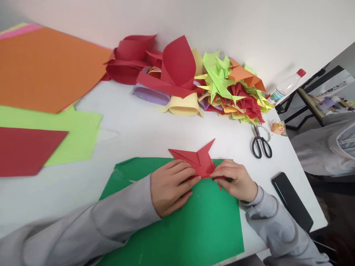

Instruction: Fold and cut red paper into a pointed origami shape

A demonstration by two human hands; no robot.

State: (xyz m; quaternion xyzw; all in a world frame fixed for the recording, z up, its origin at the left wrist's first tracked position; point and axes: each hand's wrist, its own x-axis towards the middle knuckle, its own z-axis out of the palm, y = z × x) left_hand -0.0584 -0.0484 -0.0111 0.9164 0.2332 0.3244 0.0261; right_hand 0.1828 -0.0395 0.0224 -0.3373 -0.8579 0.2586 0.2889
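Note:
A red folded paper star point(202, 162) lies near the far edge of a green sheet point(194, 221), with two of its points reaching away from me. My left hand point(174, 186) rests on its near left side, fingers bent and pressed down on the paper. At the near right side, my right hand point(235, 179) pinches the star's edge between thumb and fingers. Part of the star is hidden under both hands, and a small red tip shows below the right fingers.
Black-handled scissors point(261, 144), a wrapped snack point(278, 128) and a black phone point(292, 201) lie to the right. Behind are a pile of folded paper stars point(233, 88), curled red paper point(179, 62) and a bottle point(285, 87). Orange sheets point(50, 70) lie left.

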